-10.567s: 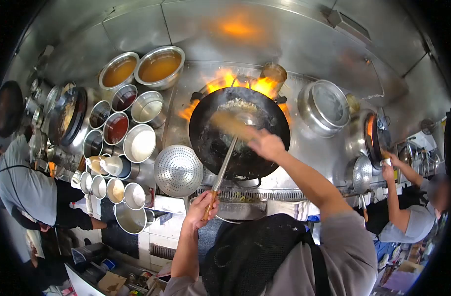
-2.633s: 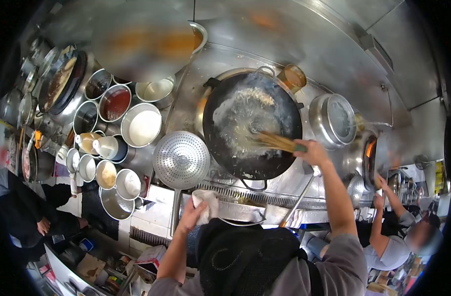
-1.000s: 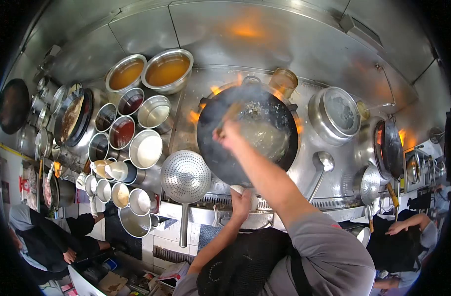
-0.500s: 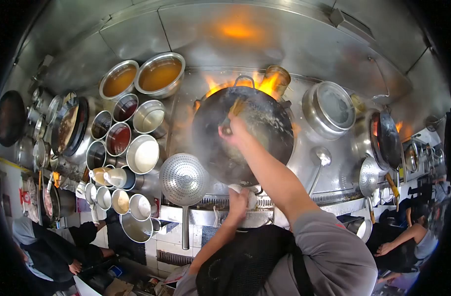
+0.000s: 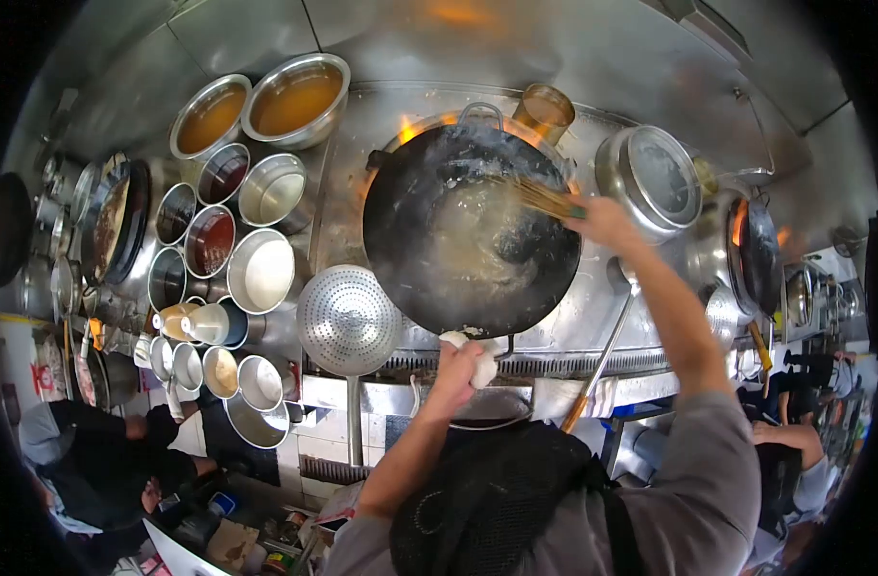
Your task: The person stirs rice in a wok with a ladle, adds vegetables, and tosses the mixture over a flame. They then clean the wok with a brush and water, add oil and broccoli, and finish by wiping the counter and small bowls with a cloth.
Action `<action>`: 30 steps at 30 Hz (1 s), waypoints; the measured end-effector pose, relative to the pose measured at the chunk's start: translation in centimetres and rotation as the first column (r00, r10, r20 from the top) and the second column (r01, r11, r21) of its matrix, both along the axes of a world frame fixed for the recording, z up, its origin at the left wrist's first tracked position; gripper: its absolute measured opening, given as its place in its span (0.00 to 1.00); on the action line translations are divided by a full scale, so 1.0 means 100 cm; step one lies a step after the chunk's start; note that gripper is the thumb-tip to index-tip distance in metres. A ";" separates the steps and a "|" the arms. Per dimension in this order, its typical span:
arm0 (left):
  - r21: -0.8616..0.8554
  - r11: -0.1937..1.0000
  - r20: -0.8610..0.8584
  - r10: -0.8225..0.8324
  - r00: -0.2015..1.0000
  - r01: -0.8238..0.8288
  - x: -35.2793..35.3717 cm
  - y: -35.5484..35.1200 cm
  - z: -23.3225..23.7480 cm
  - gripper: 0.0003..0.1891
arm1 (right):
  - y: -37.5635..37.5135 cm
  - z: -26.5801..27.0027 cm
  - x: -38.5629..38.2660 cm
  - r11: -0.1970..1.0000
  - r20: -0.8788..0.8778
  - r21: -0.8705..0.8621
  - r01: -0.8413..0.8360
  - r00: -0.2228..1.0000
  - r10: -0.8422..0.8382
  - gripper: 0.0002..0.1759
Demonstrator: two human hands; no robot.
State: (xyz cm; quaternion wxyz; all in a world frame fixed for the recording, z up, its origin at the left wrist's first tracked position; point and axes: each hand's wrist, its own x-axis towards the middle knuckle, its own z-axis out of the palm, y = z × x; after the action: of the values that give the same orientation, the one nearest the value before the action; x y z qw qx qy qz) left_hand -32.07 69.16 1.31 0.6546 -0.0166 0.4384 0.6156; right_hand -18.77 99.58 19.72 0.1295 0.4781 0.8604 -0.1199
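A large black wok [image 5: 396,240] sits over the burner, with cloudy, foamy liquid [image 5: 473,230] and some steam inside. My right hand [image 5: 604,226] is closed around the green-banded end of a bamboo wok brush [image 5: 540,197]. The brush's bristles reach left over the liquid, near the wok's right rim. At the wok's near rim, my left hand [image 5: 458,372] is closed on a white cloth [image 5: 483,369], which lies against the near handle. The far handle [image 5: 481,113] stands free in front of low flames [image 5: 407,128].
Left of the wok are a perforated strainer [image 5: 351,320], several metal pots of sauces and seasonings, and two bowls of amber liquid [image 5: 298,101]. On the right stand a lidded pot [image 5: 658,178] and a long-handled ladle [image 5: 607,350]. Other people [image 5: 103,461] are at both sides.
My right hand has moved from above the wok's middle to its right rim, bringing the brush along. My left hand stays at the near handle. The flames behind the wok look lower.
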 end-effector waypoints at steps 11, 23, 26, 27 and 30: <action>0.038 0.989 -0.076 0.145 0.986 -0.143 -0.001 0.006 0.033 0.18 | -0.038 -0.026 0.026 0.995 0.120 0.082 -0.055 0.992 0.045 0.33; 0.005 0.996 -0.095 0.087 0.992 -0.087 -0.009 0.006 0.023 0.12 | -0.130 -0.073 -0.101 0.756 -0.381 -0.648 0.094 0.819 -0.429 0.38; 0.122 0.965 -0.151 0.248 0.957 -0.231 0.003 0.002 0.014 0.13 | -0.136 -0.053 -0.058 0.810 -0.328 -0.581 -0.085 0.935 -0.138 0.38; 0.131 0.960 -0.123 0.262 0.957 -0.246 0.004 0.000 0.025 0.15 | -0.131 -0.043 -0.039 0.829 -0.310 -0.536 -0.158 0.950 -0.019 0.38; 0.078 0.977 -0.053 0.201 0.978 -0.197 -0.001 -0.001 0.039 0.14 | -0.094 -0.002 0.003 0.829 -0.121 -0.526 -0.192 0.981 0.151 0.37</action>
State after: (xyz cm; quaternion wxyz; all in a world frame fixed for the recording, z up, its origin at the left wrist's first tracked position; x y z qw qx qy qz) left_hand -32.18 69.02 5.21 0.5763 -0.0179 0.4318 0.6937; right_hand -18.51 90.15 19.53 0.2359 0.3389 0.8364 -0.3604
